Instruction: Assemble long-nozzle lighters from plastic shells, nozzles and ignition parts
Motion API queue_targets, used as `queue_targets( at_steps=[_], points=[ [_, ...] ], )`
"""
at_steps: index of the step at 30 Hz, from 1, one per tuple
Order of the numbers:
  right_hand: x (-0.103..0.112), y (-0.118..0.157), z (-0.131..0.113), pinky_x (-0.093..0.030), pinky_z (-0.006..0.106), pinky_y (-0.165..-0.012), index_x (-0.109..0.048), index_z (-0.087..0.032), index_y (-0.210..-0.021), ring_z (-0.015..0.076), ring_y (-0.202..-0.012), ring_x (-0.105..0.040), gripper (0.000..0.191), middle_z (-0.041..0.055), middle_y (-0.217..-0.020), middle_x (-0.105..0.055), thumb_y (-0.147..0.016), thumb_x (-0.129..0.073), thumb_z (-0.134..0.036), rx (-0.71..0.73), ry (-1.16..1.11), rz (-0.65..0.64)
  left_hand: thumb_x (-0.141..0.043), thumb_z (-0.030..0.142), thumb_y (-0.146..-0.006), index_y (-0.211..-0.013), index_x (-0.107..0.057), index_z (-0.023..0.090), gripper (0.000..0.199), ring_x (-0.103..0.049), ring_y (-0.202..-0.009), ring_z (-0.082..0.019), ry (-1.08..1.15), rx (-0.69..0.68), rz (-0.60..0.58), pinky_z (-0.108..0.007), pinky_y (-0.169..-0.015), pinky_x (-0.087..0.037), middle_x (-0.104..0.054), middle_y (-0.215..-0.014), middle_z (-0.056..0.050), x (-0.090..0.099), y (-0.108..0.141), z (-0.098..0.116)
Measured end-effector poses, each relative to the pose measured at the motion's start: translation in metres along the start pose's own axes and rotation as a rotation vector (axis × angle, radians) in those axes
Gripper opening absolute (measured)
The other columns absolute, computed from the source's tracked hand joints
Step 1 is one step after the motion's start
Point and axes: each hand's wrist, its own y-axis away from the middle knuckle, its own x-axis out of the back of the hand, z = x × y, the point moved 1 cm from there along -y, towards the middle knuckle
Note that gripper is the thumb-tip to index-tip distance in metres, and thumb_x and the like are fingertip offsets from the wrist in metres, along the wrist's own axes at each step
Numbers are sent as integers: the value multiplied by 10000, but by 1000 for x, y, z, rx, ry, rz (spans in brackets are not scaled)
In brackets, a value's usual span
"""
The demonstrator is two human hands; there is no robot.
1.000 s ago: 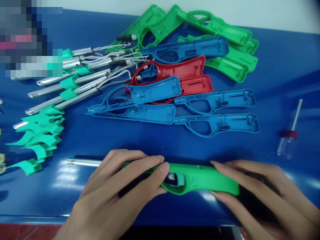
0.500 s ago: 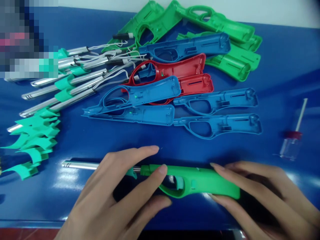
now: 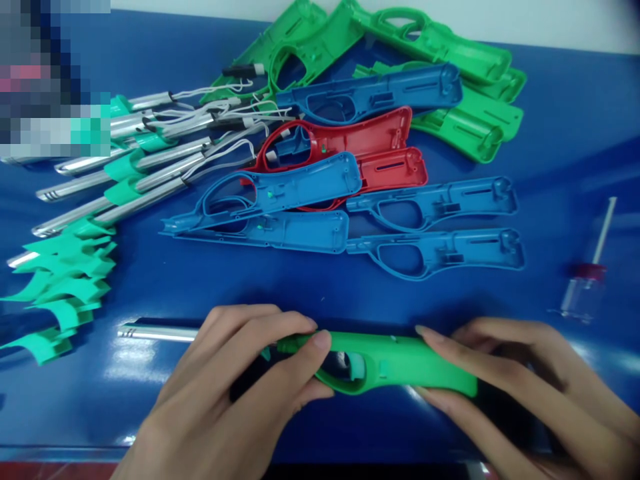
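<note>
A green gas lighter (image 3: 400,360) lies across the front of the blue table, its handle closed up and its metal tube (image 3: 160,332) pointing left. My left hand (image 3: 240,373) pinches the handle's front end, just ahead of the trigger guard, and covers part of the tube. A teal trigger (image 3: 357,367) shows inside the guard. At the rear of the handle, my right hand (image 3: 520,387) grips the body between thumb and fingers. Behind the hands lie blue handle shells (image 3: 440,252) and red handle shells (image 3: 370,133), open side up.
Metal tubes with white wires (image 3: 145,200) are heaped at the left, near curved teal pieces (image 3: 75,290). Green shells (image 3: 460,57) are piled at the back. A screwdriver with a clear handle (image 3: 583,293) lies at the right.
My left fingers have closed down onto the front of the green handle, where the index finger was raised before. My right hand keeps its grip at the rear.
</note>
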Motion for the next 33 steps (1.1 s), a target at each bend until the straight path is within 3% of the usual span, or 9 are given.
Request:
queue_targets(
  at_steps=[6, 13, 16, 19, 22, 33],
  points=[
    [0, -3, 2, -548, 311, -786, -652, -382, -1452, 128, -898, -667, 387, 27, -1249, -572, -1068, -678, -349, -10, 14, -17, -638, 108, -1073, -1381, -647, 223, 329, -564, -1242, -134, -20, -52, 24, -261, -1129, -448, -604, -1337, -6, -2, -10, 3],
    [1, -10, 1, -557, 186, -765, -641, -393, -1433, 93, -1011, -652, 363, 2, -1243, -549, -1078, -649, -466, -10, 11, -33, -671, 72, -1041, -1378, -655, 204, 362, -565, -1265, -163, -33, -72, 31, -322, -1156, -429, -603, -1354, -40, 0, -8, 3],
    [2, -12, -2, -561, 178, -727, -642, -387, -1410, 91, -1000, -664, 334, 5, -1232, -544, -1090, -624, -479, -1, 13, -26, -772, 156, -996, -1345, -651, 191, 371, -584, -1242, -181, -28, -82, 67, -368, -1163, -446, -620, -1336, -43, -1, -10, 5],
    [1, -12, -5, -563, 199, -726, -643, -381, -1402, 108, -1020, -673, 331, 15, -1234, -541, -1097, -600, -503, -2, 27, -22, -830, 270, -967, -1267, -655, 195, 355, -609, -1164, -176, -70, -94, 128, -364, -1081, -480, -660, -1259, -26, -5, -15, 7],
    [0, -12, -7, -560, 232, -796, -639, -374, -1403, 128, -1045, -662, 335, 23, -1222, -545, -1103, -582, -512, 18, 44, 15, -807, 264, -983, -1222, -666, 201, 284, -620, -1084, -172, -101, -95, 178, -363, -977, -493, -677, -1210, -25, -10, -20, 8],
    [-4, -18, -7, -576, 374, -798, -691, -356, -1332, 210, -936, -705, 323, 45, -1188, -605, -1061, -635, -524, 12, 93, 59, -752, 308, -1016, -1264, -673, 178, 291, -636, -1045, -261, -245, -178, 200, -455, -903, -507, -709, -1207, -87, -15, -18, 7]
  ],
)
